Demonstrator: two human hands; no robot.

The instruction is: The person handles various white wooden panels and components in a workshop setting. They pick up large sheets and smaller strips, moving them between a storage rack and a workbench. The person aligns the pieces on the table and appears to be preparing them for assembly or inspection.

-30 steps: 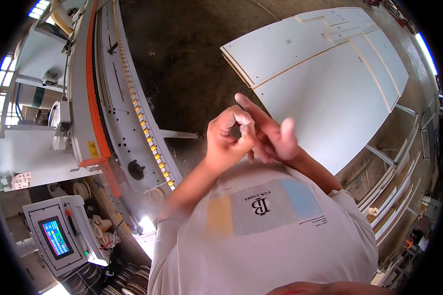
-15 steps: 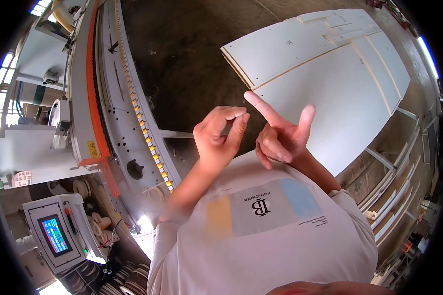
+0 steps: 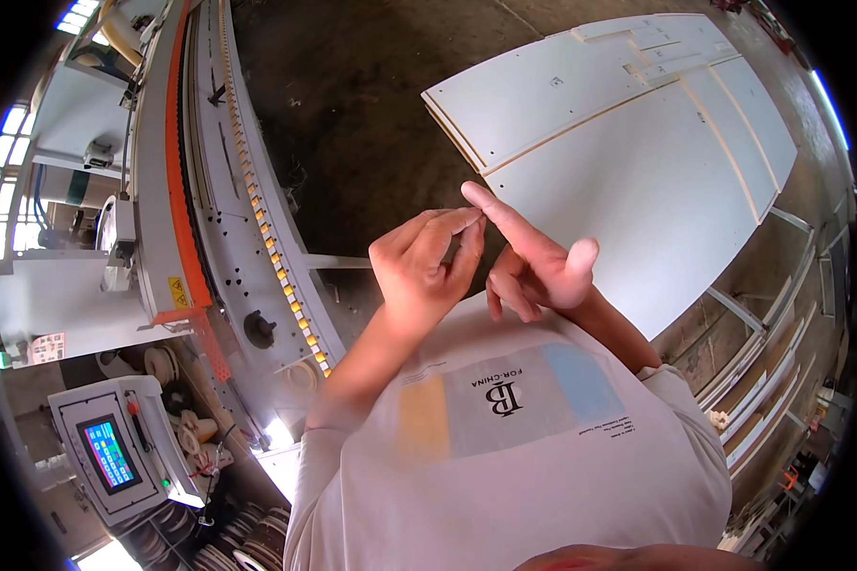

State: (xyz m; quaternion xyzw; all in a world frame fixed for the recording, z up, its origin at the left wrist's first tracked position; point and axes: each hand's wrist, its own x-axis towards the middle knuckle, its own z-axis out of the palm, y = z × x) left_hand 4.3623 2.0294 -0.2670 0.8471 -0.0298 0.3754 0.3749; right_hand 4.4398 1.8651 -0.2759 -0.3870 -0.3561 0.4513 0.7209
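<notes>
Both hands are raised in front of my chest, close together. The fingers of my left hand point(image 3: 424, 262) are pinched, thumb against fingertips. Those tips meet the side of the stretched index finger of my right hand point(image 3: 538, 262). Anything inside the pinch is too small or hidden to make out. On my right hand the index finger and thumb stand out apart, while the other fingers curl loosely. Nothing shows in that palm. Beyond the hands, to the right, lie large white panels point(image 3: 628, 200) with tan edges.
Along the left runs a long machine with an orange strip point(image 3: 189, 228) and a row of yellow rollers point(image 3: 274, 252). A control box with a lit screen point(image 3: 109, 452) stands at lower left, near stacked coils point(image 3: 257, 538). Metal roller rails point(image 3: 771, 352) are at right.
My left fingertips have closed into a tighter pinch and come against the right index finger. My right hand has shifted slightly left, its thumb lower.
</notes>
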